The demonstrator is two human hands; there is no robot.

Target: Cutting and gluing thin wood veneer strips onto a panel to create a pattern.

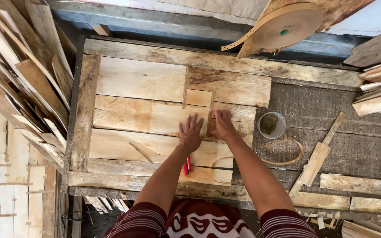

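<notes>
Below, from the head view, we press our left hand (191,132) flat, fingers spread, on the pale wood veneer sheets (146,115) laid across the workbench (331,110). Our right hand (222,124) lies just right of it, fingers together, near a small cup (271,125).

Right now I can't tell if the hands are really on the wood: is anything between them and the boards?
Nothing visible. The left hand and right hand lie flat on the boards, fingers spread, on either side of a small dark strip.
</notes>
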